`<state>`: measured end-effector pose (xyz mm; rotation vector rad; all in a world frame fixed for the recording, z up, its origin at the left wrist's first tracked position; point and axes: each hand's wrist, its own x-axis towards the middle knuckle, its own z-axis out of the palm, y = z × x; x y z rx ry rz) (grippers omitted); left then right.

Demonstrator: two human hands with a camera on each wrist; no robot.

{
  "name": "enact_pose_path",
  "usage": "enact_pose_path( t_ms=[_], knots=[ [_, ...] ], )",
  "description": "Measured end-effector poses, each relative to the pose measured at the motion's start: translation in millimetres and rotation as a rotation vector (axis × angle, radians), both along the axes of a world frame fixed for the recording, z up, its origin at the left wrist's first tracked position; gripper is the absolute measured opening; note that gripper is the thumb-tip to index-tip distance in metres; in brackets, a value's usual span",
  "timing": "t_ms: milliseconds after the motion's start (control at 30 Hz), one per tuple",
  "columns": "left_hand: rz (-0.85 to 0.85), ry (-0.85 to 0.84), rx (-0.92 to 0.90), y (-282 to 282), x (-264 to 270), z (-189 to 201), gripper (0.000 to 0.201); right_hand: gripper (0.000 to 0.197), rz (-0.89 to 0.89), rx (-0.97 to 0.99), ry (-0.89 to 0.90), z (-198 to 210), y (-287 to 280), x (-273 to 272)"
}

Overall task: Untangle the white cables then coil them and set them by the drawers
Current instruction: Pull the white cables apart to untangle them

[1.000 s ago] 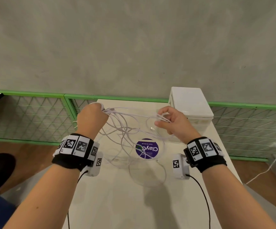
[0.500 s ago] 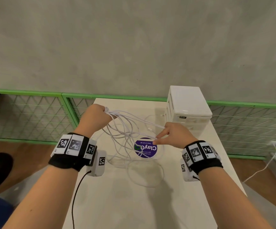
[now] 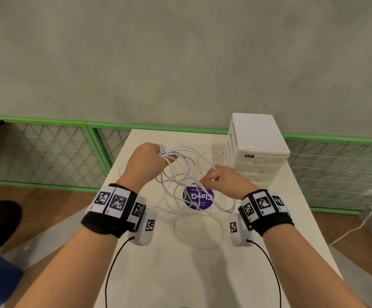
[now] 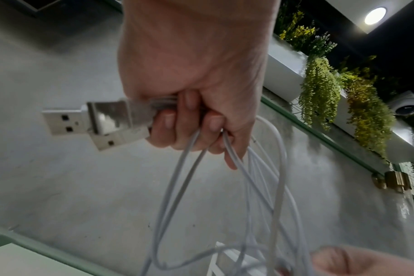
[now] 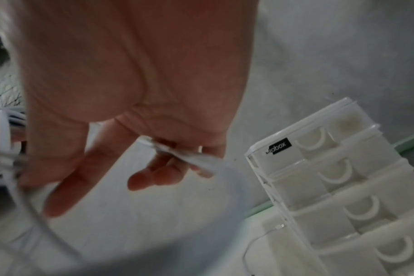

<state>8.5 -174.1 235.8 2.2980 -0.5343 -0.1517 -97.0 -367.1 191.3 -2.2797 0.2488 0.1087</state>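
Left hand grips the white cables above the table; right hand pinches one strand, near the drawers.

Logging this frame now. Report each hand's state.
Left hand: closed, gripping a bunch of the white cables and two USB plugs.
Right hand: closed, pinching a strand of the white cables.

Purple sticker, green fence.

White table: drawer unit far right, purple sticker, cable loops.
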Motion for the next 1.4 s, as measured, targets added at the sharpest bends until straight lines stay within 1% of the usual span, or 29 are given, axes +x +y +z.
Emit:
enact_pose_path(
  t_ms=[67,100,200,267,300,333,400,433,500,567,633,733,867,933,1000,1067,1133,1200,1300,1367,1400],
  knots=[
    [0.010,0.001,-0.034,-1.5,1.5,-2.3,0.047,0.039,0.012,0.048,-0.007,-1.3,3.7,0.9],
    [0.012,0.000,-0.047,-1.2,1.6,-2.9,0.048,0.044,0.014,0.080,-0.009,-1.6,5.4,0.9],
    [0.015,-0.006,-0.041,-0.1,1.9,-7.2,0.047,0.035,-0.045,0.193,0.009,4.3,7.8,-0.5],
    [0.022,-0.018,-0.033,0.9,0.2,-9.5,0.046,0.040,-0.078,0.286,0.013,6.6,6.8,-1.5],
    [0.021,-0.025,-0.029,1.1,-0.9,-10.2,0.046,0.040,-0.071,0.283,0.023,7.0,6.6,-1.4],
    [0.015,-0.031,-0.024,0.5,-1.6,-10.6,0.045,0.038,-0.046,0.232,0.029,5.5,6.8,-1.1],
    [0.012,-0.049,-0.010,-0.7,-2.8,-11.7,0.045,0.031,-0.008,0.113,0.018,-2.0,6.0,0.7],
    [0.020,-0.056,-0.004,-0.7,-3.0,-12.2,0.046,0.027,-0.011,0.098,0.003,-4.9,4.6,1.7],
    [0.045,-0.065,-0.006,2.3,-2.1,-13.6,0.044,0.022,-0.031,0.139,-0.001,-6.3,2.8,1.0],
    [0.064,-0.063,0.000,5.3,-2.0,-13.9,0.043,0.027,-0.031,0.195,0.025,-4.6,4.6,0.4],
    [0.054,-0.035,-0.028,5.1,-3.6,-14.8,0.043,0.030,-0.021,0.159,0.039,-5.6,9.1,2.3],
    [0.037,0.007,-0.072,2.3,-8.2,-15.2,0.045,0.025,-0.052,0.091,0.000,-12.2,15.4,6.2],
    [0.081,-0.033,-0.037,11.9,-2.2,-19.3,0.038,0.025,-0.093,0.236,-0.036,-15.4,3.6,1.3],
    [0.105,-0.041,-0.021,19.8,2.2,-22.9,0.040,0.022,-0.168,0.337,-0.064,-15.7,-2.6,-4.3],
    [0.122,-0.031,-0.007,24.9,3.2,-26.7,0.041,0.018,-0.291,0.394,-0.129,-19.5,-7.6,-6.7],
    [0.151,-0.020,-0.009,29.9,5.2,-31.7,0.046,0.016,-0.478,0.435,-0.200,-27.3,-13.9,-8.2],
    [0.191,-0.011,-0.018,38.8,10.1,-35.6,0.048,0.014,-0.703,0.475,-0.269,-38.2,-28.4,-12.6],
    [0.218,0.012,-0.026,49.0,15.4,-37.4,0.050,0.015,-0.914,0.494,-0.296,-54.0,-48.4,-20.5],
    [0.243,0.034,-0.029,56.2,18.6,-40.2,0.051,0.020,-1.139,0.463,-0.210,-81.6,-68.1,-32.0],
    [0.248,0.036,-0.052,52.3,16.9,-42.6,0.050,0.026,-1.169,0.365,-0.088,-98.2,-71.4,-36.8],
    [0.254,0.044,-0.073,48.5,13.9,-41.9,0.052,0.028,-1.135,0.284,-0.005,-103.8,-70.9,-39.1]
  ],
)
